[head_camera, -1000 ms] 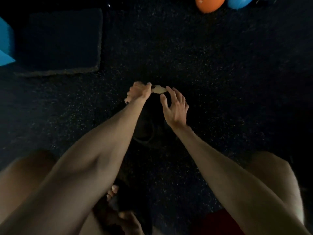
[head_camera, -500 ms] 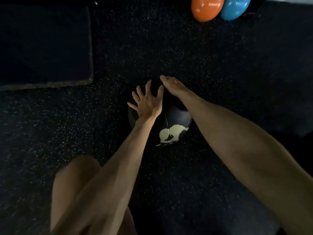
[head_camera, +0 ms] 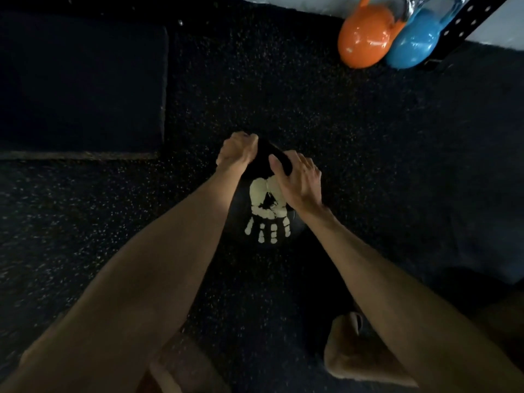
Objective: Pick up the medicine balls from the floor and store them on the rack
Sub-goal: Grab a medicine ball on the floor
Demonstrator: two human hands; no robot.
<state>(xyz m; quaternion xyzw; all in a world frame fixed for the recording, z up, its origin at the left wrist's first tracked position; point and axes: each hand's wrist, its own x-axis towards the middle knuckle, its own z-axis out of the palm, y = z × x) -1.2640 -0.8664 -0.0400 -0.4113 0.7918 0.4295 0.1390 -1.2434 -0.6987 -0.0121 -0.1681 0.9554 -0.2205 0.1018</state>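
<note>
Left hand (head_camera: pixel 238 150) is gripping the far top of the black medicine ball (head_camera: pixel 268 219), fingers curled over it. Right hand (head_camera: pixel 302 181) is clasping its right upper side, thumb laid across. Ball is sitting at frame centre, white handprint facing up. Orange kettlebell (head_camera: pixel 364 38) and blue kettlebell (head_camera: pixel 414 42) are standing upper right.

There is one medicine ball (head_camera: pixel 240 222) on the floor (head_camera: pixel 283 95), with one pale handprint (head_camera: pixel 268 214) on it, and two hands are on it, the left hand (head_camera: pixel 236 150) and the right hand (head_camera: pixel 300 181). At the far right there are two kettlebells, one orange kettlebell (head_camera: pixel 364 41) and one blue kettlebell (head_camera: pixel 414 43), beside one black post (head_camera: pixel 476 12) with holes. At the far left lies one dark mat (head_camera: pixel 79 86).
</note>
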